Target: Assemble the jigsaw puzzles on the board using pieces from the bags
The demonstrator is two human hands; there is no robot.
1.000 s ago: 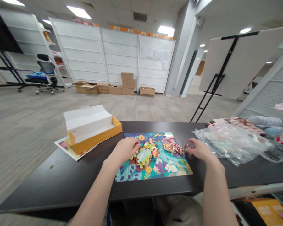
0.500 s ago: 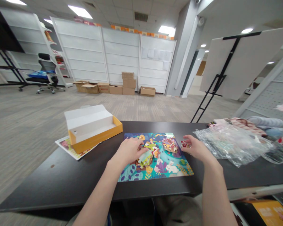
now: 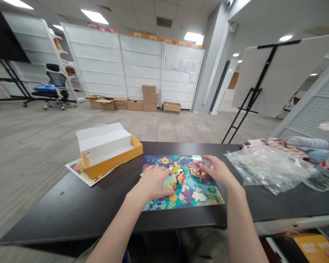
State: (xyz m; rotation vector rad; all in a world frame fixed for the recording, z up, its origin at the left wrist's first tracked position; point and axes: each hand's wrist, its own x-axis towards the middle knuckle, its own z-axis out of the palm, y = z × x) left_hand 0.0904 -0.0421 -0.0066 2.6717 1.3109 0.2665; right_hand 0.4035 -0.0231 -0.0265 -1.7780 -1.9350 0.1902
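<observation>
A colourful picture board [image 3: 199, 188] with rabbits and plants lies flat on the dark table. Loose jigsaw pieces [image 3: 178, 174] are heaped on its middle, mostly green and orange. Over the left side of this heap my left hand [image 3: 155, 181] is spread palm down, thumb apart, covering part of the pieces. My right hand [image 3: 219, 171] is at the board's right edge, its fingers curled around a small red-and-white jigsaw piece [image 3: 211, 167], mostly hidden. Its fingertips are beside a second pile of pieces [image 3: 197, 171], brown and red.
An open yellow box [image 3: 113, 160] with a white inside stands at the left, on a printed sheet [image 3: 80, 171]. Clear plastic bags [image 3: 274, 166] lie to the right, with folded cloths [image 3: 307, 143] behind them. The table's front edge [image 3: 79, 239] runs close to me.
My right hand has moved left, from beside the board to its right-hand pile, with the small piece. My left hand has shifted slightly and spread flatter over the heap.
</observation>
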